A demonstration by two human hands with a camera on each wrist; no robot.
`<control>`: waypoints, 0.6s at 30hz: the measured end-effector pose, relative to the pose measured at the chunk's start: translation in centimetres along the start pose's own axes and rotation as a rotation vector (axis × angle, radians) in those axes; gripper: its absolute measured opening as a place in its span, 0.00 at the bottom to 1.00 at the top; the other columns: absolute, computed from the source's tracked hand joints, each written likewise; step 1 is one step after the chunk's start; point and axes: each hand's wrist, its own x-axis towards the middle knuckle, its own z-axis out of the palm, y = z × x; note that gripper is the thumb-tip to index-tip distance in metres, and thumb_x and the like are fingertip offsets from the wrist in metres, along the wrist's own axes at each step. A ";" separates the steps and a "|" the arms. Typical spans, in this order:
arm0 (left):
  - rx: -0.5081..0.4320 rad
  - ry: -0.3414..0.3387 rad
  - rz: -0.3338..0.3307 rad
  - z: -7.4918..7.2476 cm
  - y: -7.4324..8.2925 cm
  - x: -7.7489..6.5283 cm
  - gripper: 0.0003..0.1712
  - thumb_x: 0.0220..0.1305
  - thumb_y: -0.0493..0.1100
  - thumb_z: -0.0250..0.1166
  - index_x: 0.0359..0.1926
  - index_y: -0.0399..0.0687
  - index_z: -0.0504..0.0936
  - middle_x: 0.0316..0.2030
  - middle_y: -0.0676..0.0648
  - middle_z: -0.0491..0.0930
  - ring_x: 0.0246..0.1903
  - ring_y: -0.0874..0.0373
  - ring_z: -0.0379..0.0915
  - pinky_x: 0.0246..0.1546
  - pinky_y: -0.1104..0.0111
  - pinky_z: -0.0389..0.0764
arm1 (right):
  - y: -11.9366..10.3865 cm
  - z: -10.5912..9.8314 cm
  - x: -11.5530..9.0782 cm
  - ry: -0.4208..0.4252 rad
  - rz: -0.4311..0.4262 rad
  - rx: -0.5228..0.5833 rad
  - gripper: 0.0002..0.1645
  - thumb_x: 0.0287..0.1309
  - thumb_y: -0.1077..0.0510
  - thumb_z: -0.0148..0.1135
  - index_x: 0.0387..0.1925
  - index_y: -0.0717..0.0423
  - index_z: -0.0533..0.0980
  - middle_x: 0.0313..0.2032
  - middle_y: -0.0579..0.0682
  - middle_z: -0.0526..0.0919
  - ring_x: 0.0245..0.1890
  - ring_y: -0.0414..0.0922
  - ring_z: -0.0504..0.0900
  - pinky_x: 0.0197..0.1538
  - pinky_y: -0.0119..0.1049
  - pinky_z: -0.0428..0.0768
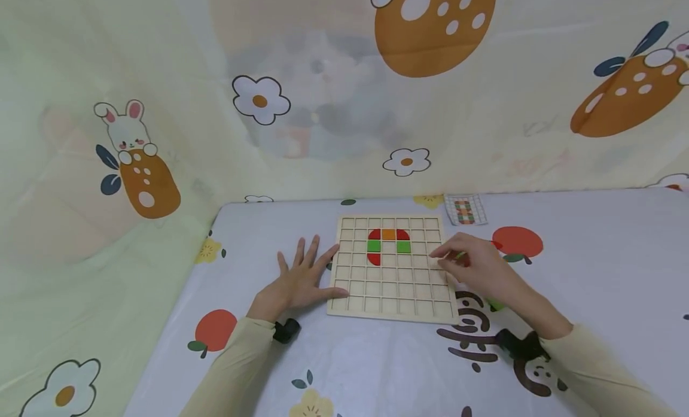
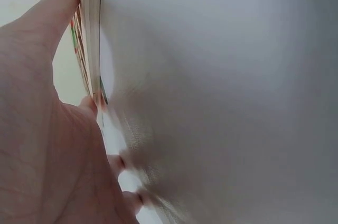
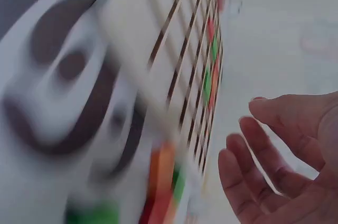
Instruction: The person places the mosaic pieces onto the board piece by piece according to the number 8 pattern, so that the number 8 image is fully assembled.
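A pale wooden grid board (image 1: 390, 291) lies on the table. Red, orange and green tiles sit in its upper cells, including an orange tile (image 1: 389, 234) between two red ones and a green tile (image 1: 404, 247) below. My left hand (image 1: 298, 282) spreads along the left edge, with thumb and a fingertip touching the board. Over the right edge hovers my right hand (image 1: 479, 267), fingers loosely bent. In the right wrist view its thumb (image 3: 285, 115) and fingers stand apart, with no tile visible between them. Loose red tiles (image 3: 158, 205) lie beside the board, mostly hidden under that hand in the head view.
A small pattern card (image 1: 466, 210) lies behind the board's far right corner. The tablecloth (image 1: 608, 255) is printed with fruit, flowers and a dark striped figure. A patterned curtain (image 1: 334, 166) hangs at the back and left.
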 end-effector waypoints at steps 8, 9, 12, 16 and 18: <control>0.002 0.001 -0.012 0.3 -0.3 0.0 0.59 0.62 0.80 0.59 0.85 0.68 0.45 0.84 0.40 0.31 0.81 0.34 0.20 0.68 0.23 0.30 | 5.1 -3.9 -2.2 0.021 0.053 -0.100 0.13 0.57 0.68 0.76 0.45 0.65 0.87 0.42 0.59 0.85 0.42 0.58 0.85 0.41 0.39 0.88; -0.001 0.003 -0.014 0.3 -0.3 0.0 0.59 0.61 0.80 0.60 0.85 0.68 0.45 0.84 0.40 0.31 0.81 0.34 0.20 0.68 0.23 0.30 | 5.5 -3.9 -2.3 0.014 0.061 -0.097 0.13 0.58 0.67 0.76 0.45 0.65 0.87 0.42 0.60 0.85 0.43 0.59 0.85 0.41 0.42 0.88; -0.009 0.008 -0.009 0.4 -0.4 0.0 0.59 0.61 0.79 0.60 0.85 0.68 0.46 0.84 0.40 0.32 0.81 0.34 0.20 0.68 0.23 0.30 | 6.5 -3.7 -2.4 0.000 0.076 -0.099 0.13 0.57 0.67 0.76 0.45 0.65 0.86 0.44 0.62 0.86 0.45 0.61 0.83 0.42 0.48 0.89; -0.003 0.008 -0.002 0.4 -0.2 0.0 0.59 0.61 0.80 0.59 0.85 0.68 0.45 0.84 0.39 0.32 0.81 0.34 0.20 0.68 0.23 0.30 | 7.1 -3.6 -2.2 0.005 0.064 -0.129 0.13 0.55 0.68 0.77 0.44 0.65 0.86 0.41 0.60 0.88 0.44 0.58 0.83 0.44 0.47 0.88; 0.002 0.006 -0.002 0.3 -0.1 0.1 0.60 0.61 0.80 0.59 0.85 0.68 0.45 0.84 0.40 0.31 0.81 0.34 0.20 0.68 0.23 0.30 | 7.3 -3.7 -2.1 0.008 0.061 -0.144 0.14 0.54 0.68 0.78 0.44 0.66 0.86 0.39 0.59 0.88 0.41 0.56 0.83 0.43 0.43 0.88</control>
